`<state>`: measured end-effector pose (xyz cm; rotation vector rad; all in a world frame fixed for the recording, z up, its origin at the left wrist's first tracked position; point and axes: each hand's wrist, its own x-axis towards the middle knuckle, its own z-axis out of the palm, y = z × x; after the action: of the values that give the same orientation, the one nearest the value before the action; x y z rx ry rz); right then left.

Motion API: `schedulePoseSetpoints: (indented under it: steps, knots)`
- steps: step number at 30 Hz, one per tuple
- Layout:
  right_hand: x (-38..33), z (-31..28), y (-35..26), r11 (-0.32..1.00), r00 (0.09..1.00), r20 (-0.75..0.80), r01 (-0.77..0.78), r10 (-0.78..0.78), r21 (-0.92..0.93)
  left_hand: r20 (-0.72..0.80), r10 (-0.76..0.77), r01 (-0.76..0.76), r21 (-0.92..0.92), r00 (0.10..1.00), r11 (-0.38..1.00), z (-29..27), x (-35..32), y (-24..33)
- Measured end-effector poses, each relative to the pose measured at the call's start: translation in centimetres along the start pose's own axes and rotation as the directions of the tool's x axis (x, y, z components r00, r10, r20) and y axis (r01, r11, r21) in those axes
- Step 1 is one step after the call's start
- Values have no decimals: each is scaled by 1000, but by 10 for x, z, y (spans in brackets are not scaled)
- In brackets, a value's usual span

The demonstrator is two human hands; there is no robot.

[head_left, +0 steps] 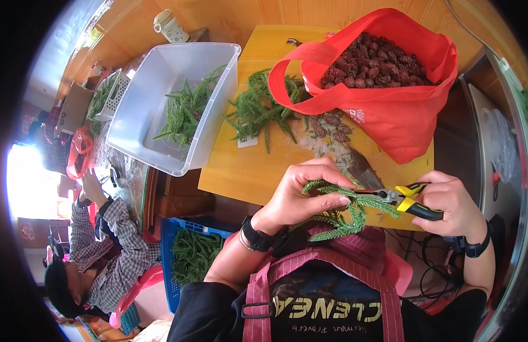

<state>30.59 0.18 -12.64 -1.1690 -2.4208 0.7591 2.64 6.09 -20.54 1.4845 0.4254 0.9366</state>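
My left hand (301, 196) is closed on a green artificial pine sprig (348, 225), thumb and fingertips pinching it near the middle of the view. Its needled branches hang below and to the right of the fingers. In my right hand (453, 204) are pliers with yellow and black handles (415, 206). Their jaws point left and lie along the sprig, close to my left fingertips. Whether the jaws grip a stem or wire cannot be made out. Both hands are above the near edge of the yellow table (229, 174).
A red bag (389, 122) full of pinecones (378, 62) stands at the back right. Loose pinecones (341, 134) and a sprig pile (261, 105) lie left of it. A clear bin (132, 122) and blue crate (171, 273) hold greenery. Another person (124, 245) works at far left.
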Motion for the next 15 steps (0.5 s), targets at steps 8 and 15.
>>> schedulePoseSetpoints:
  steps: [8, 15]
  knots:
    - [-6, 6, 3, 998, 998, -2, -59, 59, -6, -8, -23, 22, -37, 1000, 999, 2, 0, 2]
    - [-6, 6, 3, 999, 1000, -23, 1, 0, 51, -9, -5, 4, -26, 1000, 1000, 3, 0, 1]
